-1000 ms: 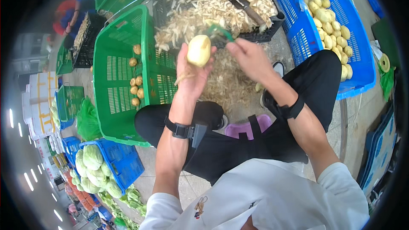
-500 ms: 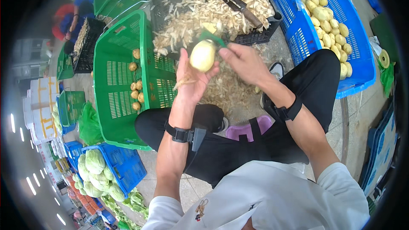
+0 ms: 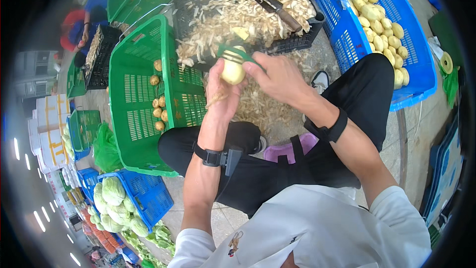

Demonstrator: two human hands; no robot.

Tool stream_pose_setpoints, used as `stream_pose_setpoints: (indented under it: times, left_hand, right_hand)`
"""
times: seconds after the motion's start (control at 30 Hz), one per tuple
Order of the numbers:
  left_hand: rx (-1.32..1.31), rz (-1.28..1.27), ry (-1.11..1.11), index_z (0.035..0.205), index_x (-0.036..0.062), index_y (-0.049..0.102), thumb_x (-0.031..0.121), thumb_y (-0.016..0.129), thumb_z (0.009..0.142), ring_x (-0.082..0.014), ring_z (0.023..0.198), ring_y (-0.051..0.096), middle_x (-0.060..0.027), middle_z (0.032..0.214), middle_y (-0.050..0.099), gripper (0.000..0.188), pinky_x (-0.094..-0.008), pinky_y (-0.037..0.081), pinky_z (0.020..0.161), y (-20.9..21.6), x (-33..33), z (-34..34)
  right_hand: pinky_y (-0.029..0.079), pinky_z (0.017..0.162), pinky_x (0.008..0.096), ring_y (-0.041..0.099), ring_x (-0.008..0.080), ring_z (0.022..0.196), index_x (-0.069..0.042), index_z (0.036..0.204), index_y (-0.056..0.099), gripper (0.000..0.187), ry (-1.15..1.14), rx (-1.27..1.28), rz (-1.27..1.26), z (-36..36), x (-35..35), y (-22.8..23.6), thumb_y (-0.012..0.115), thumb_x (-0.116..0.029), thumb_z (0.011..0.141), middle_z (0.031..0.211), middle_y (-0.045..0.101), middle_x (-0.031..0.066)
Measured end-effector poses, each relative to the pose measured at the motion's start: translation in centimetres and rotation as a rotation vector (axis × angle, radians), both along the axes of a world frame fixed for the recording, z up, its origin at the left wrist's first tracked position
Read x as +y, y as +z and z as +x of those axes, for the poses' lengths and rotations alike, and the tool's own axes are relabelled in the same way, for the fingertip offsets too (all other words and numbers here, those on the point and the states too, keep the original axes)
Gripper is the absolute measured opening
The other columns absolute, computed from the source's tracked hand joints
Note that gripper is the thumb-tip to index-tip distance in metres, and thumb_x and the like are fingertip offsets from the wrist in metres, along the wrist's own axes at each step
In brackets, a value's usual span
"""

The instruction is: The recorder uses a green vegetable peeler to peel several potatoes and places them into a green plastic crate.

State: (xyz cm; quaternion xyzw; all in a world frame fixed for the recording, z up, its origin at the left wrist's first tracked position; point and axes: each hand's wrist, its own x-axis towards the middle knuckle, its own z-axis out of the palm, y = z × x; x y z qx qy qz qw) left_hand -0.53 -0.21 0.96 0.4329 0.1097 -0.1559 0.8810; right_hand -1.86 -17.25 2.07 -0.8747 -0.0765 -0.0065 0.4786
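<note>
Potato (image 3: 233, 73), peeled pale yellow, rests in the left hand (image 3: 222, 89), cupped beneath it, while the right hand (image 3: 280, 77) pinches a green peeler (image 3: 243, 55) laid across its upper part. Reddish marks (image 3: 359, 49) on the blue crate (image 3: 328, 0) of peeled potatoes (image 3: 379, 34) may be lettering, too blurred to be sure; a black crate (image 3: 303, 40) heaped with shavings (image 3: 213, 25) stands ahead on the grey floor (image 3: 391, 141), a green crate (image 3: 136, 59) to its left. Half a second ago the peeler was at the potato's far edge; now it crosses its face.
</note>
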Motion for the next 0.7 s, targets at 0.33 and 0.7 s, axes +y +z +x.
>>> stream_pose_setpoints:
  times: [0.33,0.7]
  left_hand:
    - [0.011,-0.081,-0.094,0.126,0.0002,0.055,0.042,0.049,0.096,-0.0261,0.082,0.066,-0.0178,0.109,0.066,0.052,-0.0301,0.058,0.068,-0.1,1.2,0.3]
    - [0.049,-0.114,-0.140,0.121,0.0032,0.056,0.050,0.047,0.095,-0.0189,0.073,0.059,-0.0196,0.100,0.063,0.055,-0.0262,0.051,0.062,0.2,1.4,0.5]
  right_hand:
    - [0.044,0.064,0.0475,0.062,0.0392,0.071,0.000,0.083,0.061,0.047,-0.048,0.235,0.206,0.8,-0.7,0.2,0.052,-0.044,0.095,0.073,0.062,0.0222]
    - [0.046,0.061,0.0470,0.063,0.0383,0.066,-0.002,0.084,0.064,0.040,0.008,0.096,0.273,0.5,-0.3,0.1,0.050,-0.037,0.097,0.068,0.061,0.0207]
